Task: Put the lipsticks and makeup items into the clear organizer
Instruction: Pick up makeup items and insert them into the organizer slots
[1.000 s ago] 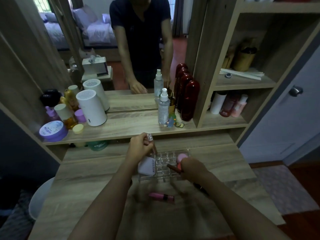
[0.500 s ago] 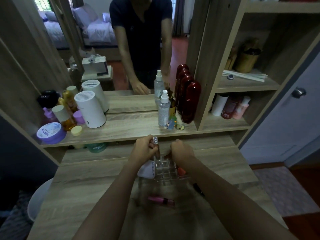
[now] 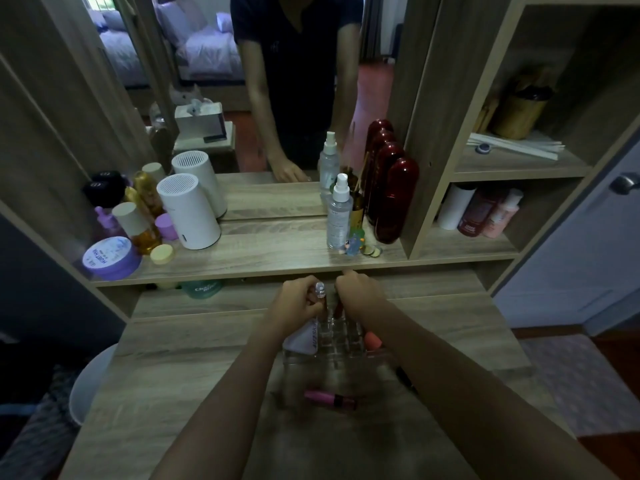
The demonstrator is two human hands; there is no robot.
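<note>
The clear organizer (image 3: 341, 344) with its grid of small compartments stands on the wooden desk (image 3: 194, 368) under both hands. My left hand (image 3: 297, 303) is closed around a silver-capped lip tube (image 3: 320, 292) held upright over the organizer's back-left corner. My right hand (image 3: 358, 292) grips a dark red lipstick (image 3: 338, 307), its lower end pointing down into a back compartment. A white sponge wedge (image 3: 304, 336) leans at the organizer's left side and a pink sponge (image 3: 372, 339) sits at its right. A pink lip gloss tube (image 3: 329, 399) lies flat on the desk in front.
A dark pencil-like item (image 3: 405, 375) lies by my right forearm. The raised shelf behind holds a white cylinder (image 3: 188, 216), a spray bottle (image 3: 340, 216), a purple jar (image 3: 110, 259), small bottles and red bottles (image 3: 394, 199). A mirror stands behind. A white stool (image 3: 91, 382) is at the left.
My right hand has moved from the organizer's right side up to its back with the dark red lipstick, which now stands upright. My left hand stays put with the silver-capped tube.
</note>
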